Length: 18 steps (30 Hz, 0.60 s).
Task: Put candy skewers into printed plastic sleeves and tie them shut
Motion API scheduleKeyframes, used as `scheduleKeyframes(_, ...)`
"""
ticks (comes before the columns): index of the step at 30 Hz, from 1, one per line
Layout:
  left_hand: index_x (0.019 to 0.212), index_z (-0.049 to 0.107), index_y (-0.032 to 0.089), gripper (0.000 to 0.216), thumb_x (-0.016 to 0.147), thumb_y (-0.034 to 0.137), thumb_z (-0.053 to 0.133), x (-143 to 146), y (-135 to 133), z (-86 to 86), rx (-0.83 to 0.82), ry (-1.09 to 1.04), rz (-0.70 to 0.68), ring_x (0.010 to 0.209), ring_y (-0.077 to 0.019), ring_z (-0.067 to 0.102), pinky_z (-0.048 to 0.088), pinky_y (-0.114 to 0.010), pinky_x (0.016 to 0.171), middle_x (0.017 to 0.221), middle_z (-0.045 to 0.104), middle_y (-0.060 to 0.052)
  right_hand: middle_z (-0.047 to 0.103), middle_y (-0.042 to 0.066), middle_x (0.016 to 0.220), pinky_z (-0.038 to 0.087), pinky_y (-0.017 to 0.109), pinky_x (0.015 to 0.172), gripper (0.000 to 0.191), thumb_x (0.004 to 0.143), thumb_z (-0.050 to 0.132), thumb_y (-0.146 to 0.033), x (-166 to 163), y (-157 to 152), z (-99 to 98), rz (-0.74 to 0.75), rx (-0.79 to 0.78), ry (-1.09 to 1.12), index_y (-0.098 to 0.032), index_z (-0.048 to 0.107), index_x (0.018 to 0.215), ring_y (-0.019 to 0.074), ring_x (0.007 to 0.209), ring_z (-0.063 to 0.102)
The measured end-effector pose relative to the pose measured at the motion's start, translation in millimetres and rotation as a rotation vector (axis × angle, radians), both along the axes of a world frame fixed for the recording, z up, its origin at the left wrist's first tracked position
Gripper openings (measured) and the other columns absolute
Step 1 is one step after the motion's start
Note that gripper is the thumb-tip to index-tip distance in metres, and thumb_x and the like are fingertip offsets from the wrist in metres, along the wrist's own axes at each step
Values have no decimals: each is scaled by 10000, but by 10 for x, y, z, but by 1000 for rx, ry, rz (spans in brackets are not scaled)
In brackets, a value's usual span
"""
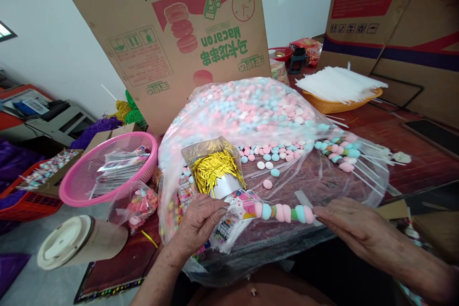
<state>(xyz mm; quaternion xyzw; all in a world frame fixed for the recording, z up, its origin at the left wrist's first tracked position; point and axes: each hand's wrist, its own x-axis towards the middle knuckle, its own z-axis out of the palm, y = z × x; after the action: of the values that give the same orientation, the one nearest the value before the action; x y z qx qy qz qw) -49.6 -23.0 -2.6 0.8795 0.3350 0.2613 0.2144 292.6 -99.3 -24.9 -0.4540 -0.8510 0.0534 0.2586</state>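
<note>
My left hand [201,222] pinches the open end of a small printed clear wrapper bag [229,222]. My right hand [353,227] holds the stick end of a candy skewer [283,212] strung with pink, blue and green marshmallow pieces. The skewer's tip sits inside the wrapper's mouth. Both hands rest on a big clear plastic bag [251,114] full of pastel candies. A cup of gold twist ties [215,169] stands just behind my left hand. Several finished skewers [344,153] lie to the right on the plastic.
A pink basket [75,184] with wrappers sits at left, a lidded paper cup [77,241] lies in front of it. An orange tray of white sticks [339,88] is at back right. Large cardboard boxes [172,33] stand behind. A red crate [25,201] is at far left.
</note>
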Motion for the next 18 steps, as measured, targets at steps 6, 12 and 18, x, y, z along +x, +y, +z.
scheduleKeyframes(6,1013,644,211,253,899,278,428,125,8,57,-11,199,-133,767,-165,592,375,-335,785,861,704,-60,637,21,708,436,272,592,236,918,388,-208,-73,32,72,52,-65,-10,-225,623,932,146,628,574)
scheduleKeyframes(12,1180,547,186,503,807,521,505,287,6,47,135,296,-51,891,-240,581,317,-455,901,993,677,-117,648,33,710,431,254,585,244,912,382,-205,-193,108,109,61,-64,16,-206,625,945,145,637,580)
scheduleKeyframes(18,870,674,169,500,691,624,567,559,-53,-37,-88,632,-4,699,-263,629,431,-346,695,712,690,-91,638,25,658,361,251,543,301,888,332,-113,-395,172,182,168,-62,-76,-193,620,846,146,583,556)
